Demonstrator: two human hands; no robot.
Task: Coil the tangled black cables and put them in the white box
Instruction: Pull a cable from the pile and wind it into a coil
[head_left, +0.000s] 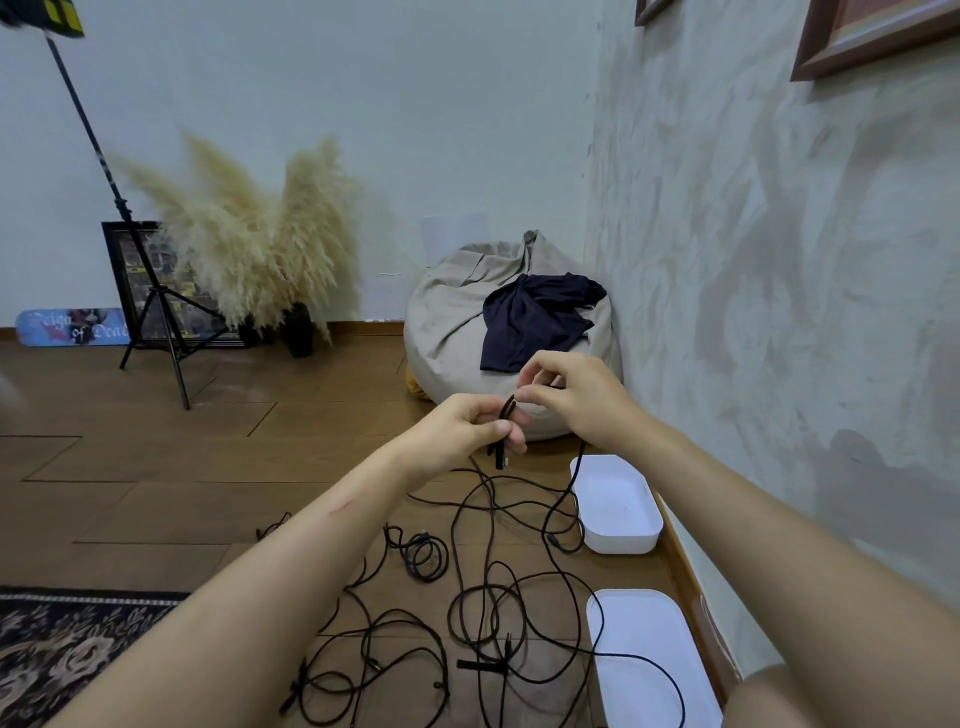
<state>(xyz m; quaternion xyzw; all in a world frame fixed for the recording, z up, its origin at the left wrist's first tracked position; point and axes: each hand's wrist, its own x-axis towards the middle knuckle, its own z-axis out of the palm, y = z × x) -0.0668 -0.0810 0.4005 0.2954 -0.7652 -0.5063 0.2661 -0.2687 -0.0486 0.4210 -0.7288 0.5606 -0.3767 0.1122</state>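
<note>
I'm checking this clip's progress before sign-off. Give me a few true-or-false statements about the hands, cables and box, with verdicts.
1. The left hand and the right hand both hold a black cable up off the floor. True.
2. The white box already contains a coiled cable. False: no cable shows inside it; one only hangs past its left rim.
3. Most of the tangled cables lie loose on the floor. True.
4. A dark garment lies in the white box. False: it is draped on the beanbag by the wall.
</note>
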